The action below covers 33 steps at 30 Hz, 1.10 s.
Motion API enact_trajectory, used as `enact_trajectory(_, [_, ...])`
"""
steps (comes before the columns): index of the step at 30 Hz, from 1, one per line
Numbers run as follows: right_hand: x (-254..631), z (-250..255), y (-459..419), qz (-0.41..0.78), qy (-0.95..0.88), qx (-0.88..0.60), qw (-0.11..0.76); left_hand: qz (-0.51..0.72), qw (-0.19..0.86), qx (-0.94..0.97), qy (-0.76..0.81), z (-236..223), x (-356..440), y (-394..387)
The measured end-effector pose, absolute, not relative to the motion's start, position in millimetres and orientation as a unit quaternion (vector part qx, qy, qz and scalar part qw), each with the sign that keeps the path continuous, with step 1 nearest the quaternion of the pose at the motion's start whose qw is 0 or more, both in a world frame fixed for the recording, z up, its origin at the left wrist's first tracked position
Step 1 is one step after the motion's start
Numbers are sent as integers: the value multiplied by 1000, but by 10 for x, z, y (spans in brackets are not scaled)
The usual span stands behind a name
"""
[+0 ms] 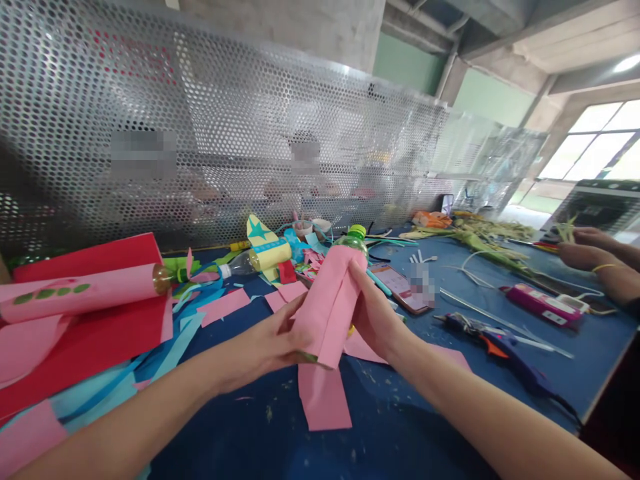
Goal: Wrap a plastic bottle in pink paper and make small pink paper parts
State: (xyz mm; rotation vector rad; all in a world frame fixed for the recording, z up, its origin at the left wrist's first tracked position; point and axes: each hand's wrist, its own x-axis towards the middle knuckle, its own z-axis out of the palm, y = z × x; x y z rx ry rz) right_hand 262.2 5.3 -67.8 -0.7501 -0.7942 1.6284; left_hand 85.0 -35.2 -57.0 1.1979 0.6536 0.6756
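Note:
A plastic bottle (353, 240) with a green cap is wrapped in pink paper (330, 300) and held tilted above the blue table (390, 427). My left hand (265, 343) grips the lower end of the pink wrap. My right hand (373, 310) is closed around the right side of the wrap, thumb pressing the paper near the bottle's neck. A loose pink strip (323, 397) lies on the table just below both hands.
Red paper (90, 333), a pink-wrapped bottle (85, 290), blue strips (165, 347) and pink scraps lie left. A yellow paper plane bottle (267, 250), a phone (400, 287), a glue gun (500, 347) and a pink device (540, 303) sit behind and right. Another person's hands (585, 250) work far right. A perforated metal screen (225, 133) backs the table.

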Motion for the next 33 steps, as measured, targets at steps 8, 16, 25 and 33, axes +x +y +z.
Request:
enact_trajectory(8, [2652, -667, 120, 731, -326, -295, 522, 347, 755, 479, 284, -536, 842, -367])
enact_trajectory(16, [2622, -711, 62, 722, -384, -282, 502, 356, 673, 585, 280, -798, 797, -232])
enact_trajectory(25, [2571, -755, -73, 678, -469, -230, 518, 361, 636, 639, 236, -762, 880, -297])
enact_trajectory(33, [2652, -627, -68, 634, -495, -196, 561, 375, 422, 701, 436, -802, 903, -314])
